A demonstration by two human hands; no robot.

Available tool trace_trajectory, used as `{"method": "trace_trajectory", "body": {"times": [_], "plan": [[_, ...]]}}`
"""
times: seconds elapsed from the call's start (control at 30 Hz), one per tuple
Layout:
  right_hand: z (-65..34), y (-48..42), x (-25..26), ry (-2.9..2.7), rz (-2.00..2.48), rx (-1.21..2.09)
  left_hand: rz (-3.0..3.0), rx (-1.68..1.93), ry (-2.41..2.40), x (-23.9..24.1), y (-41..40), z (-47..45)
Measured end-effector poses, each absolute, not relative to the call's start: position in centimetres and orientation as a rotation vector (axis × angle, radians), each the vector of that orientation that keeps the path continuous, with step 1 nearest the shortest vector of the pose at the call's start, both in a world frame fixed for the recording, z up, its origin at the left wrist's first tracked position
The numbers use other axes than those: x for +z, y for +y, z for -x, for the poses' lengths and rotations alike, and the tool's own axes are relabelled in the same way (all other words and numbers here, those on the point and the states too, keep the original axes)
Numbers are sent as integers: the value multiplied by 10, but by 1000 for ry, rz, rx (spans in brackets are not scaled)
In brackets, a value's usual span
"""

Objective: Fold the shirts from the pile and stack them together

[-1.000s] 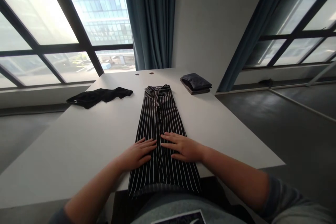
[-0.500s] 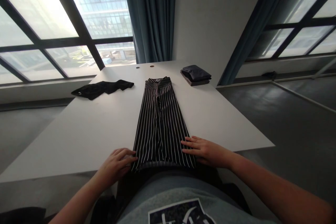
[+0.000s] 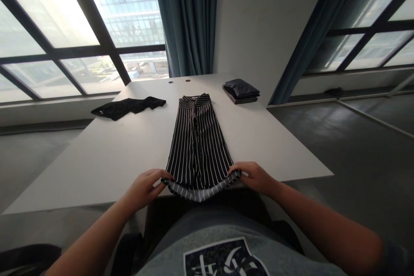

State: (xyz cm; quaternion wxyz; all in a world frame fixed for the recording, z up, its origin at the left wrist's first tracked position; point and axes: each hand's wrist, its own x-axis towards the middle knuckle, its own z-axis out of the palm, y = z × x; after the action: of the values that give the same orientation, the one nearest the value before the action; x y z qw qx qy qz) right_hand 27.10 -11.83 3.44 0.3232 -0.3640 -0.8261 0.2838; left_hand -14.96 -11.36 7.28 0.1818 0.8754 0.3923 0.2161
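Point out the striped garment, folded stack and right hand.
Striped garment (image 3: 203, 144): head view, its striped middle.
Folded stack (image 3: 242, 90): head view, top piece.
Right hand (image 3: 255, 177): head view, back of it.

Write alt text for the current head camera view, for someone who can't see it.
A person's left hand and right hand hold the near corners of a dark striped garment on a white table, its hem lifted, showing a paler inside. Farther back lie a black garment at left and folded dark clothes at right.
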Motion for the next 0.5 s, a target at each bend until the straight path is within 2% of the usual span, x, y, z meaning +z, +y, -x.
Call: {"method": "trace_trajectory", "body": {"times": [0.3,0.5], "plan": [[-271,-23,73,-1780,1300,647,-2279,962,1333,103,-23,128],[-264,40,48,-1802,1533,692,-2175,884,1402,63,56,120]]}}
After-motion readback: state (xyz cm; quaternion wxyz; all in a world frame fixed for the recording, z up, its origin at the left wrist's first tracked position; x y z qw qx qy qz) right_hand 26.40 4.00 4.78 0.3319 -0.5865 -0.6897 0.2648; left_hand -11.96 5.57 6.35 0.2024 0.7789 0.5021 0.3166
